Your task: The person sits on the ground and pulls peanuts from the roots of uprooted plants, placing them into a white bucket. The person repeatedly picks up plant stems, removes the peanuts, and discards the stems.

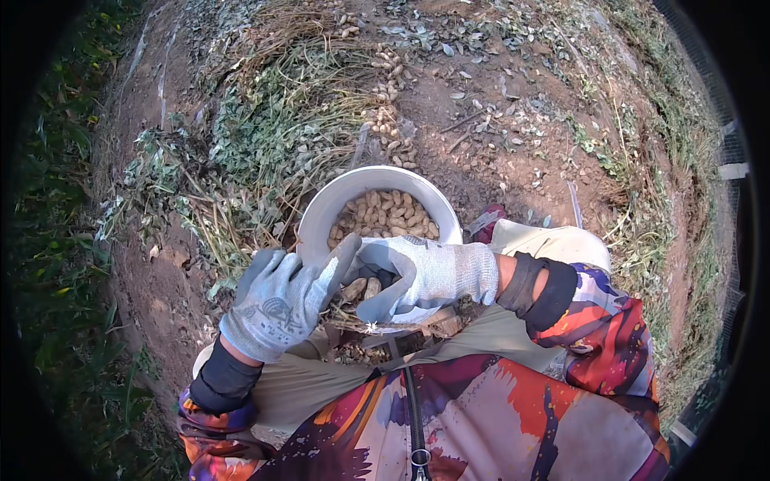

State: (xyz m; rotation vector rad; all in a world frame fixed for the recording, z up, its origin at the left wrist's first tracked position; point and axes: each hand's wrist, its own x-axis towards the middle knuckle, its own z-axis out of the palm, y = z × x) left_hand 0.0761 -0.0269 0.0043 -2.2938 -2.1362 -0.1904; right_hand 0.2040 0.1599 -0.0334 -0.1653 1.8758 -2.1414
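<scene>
Both my hands wear grey-white knit gloves with darker coated palms and fingers. My left hand [280, 306] is curled around the stems of a peanut plant; its thumb points toward the other hand. Thin roots [355, 324] stick out past the glove near the bucket's front. My right hand [415, 273] bends around a few peanut pods [364, 288] between its thumb and fingers. Its fingertips are partly hidden. Directly beneath the hands stands a white bucket [311, 225], partly filled with peanuts in their shells [391, 213]. The gloves cover its near side.
Uprooted peanut plants [264, 126] lie heaped ahead and to the left. A row of loose peanuts [388, 84] runs away from the bucket over bare soil [481, 144] strewn with dry leaves. Tall green plants [66, 252] border the left. My bent knee [559, 243] is right of the bucket.
</scene>
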